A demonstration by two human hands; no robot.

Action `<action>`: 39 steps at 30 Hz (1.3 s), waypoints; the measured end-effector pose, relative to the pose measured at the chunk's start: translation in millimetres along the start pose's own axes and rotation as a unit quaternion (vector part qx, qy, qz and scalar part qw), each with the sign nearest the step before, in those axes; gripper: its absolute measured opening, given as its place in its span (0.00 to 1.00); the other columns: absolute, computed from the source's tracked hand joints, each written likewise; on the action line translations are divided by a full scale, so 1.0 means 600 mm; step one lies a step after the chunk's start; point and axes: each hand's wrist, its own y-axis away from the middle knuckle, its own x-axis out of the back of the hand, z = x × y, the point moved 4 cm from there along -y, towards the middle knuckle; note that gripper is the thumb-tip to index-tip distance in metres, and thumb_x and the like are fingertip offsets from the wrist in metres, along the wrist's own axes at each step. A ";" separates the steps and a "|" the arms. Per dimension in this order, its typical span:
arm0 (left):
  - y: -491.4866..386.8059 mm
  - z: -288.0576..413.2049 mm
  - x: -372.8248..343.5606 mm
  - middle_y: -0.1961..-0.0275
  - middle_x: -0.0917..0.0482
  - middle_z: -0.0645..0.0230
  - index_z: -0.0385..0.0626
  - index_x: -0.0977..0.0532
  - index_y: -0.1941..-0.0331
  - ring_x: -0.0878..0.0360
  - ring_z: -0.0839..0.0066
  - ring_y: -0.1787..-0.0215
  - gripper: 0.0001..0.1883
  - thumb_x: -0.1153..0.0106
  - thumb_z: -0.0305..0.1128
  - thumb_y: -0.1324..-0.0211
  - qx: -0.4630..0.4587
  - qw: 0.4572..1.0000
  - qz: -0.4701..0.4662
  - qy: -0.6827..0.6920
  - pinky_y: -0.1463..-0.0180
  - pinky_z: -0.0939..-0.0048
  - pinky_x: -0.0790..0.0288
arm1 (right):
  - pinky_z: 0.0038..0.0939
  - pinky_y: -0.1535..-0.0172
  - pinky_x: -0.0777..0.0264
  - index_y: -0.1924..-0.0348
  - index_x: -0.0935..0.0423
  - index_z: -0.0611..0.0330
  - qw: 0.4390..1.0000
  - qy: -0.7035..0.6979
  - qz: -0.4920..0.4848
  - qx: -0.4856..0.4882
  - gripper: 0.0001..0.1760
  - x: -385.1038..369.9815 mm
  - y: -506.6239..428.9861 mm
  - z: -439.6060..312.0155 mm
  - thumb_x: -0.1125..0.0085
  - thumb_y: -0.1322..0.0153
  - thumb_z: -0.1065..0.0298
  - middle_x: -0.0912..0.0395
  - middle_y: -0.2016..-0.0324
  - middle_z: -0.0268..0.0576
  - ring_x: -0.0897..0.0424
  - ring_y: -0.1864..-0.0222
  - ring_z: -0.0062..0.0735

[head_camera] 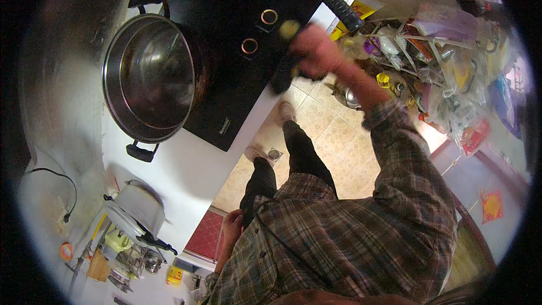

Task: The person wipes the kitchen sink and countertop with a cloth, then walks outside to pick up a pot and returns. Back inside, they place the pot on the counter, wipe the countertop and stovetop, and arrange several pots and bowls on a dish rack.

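My right hand (315, 53), blurred, is at the front edge of the black glass-topped cooktop (211, 114). Its fingers are curled on a dark item (281, 78) that sticks out past them; what kind of item is unclear. A pale yellowish round spot (289, 29) shows as a blur beside the knuckles. Two control knobs (250, 45) with coppery rings lie left of this hand. Above it juts the ribbed black handle (334, 2) of a pan. My left hand (233, 222) hangs low by my side, apart from the counter, its fingers partly hidden.
A deep steel pot (156, 76) with two black handles stands at the cooktop's left. Farther down the white counter (190, 169) are a large light-coloured pot (139, 207), its lid (123, 220) and a wooden board (98, 264). Bags crowd a rack (406, 38) at right.
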 end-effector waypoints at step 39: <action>-0.076 -0.177 0.114 0.58 0.12 0.65 0.36 0.17 0.53 0.16 0.77 0.56 0.09 0.37 0.27 0.33 -0.030 0.985 0.128 0.115 0.49 0.72 0.23 | 0.50 0.49 0.31 0.50 0.19 0.51 0.968 -0.033 -0.248 -0.010 0.22 -0.505 -0.195 -0.730 0.37 0.37 0.58 0.21 0.55 0.47 0.23 0.51 0.49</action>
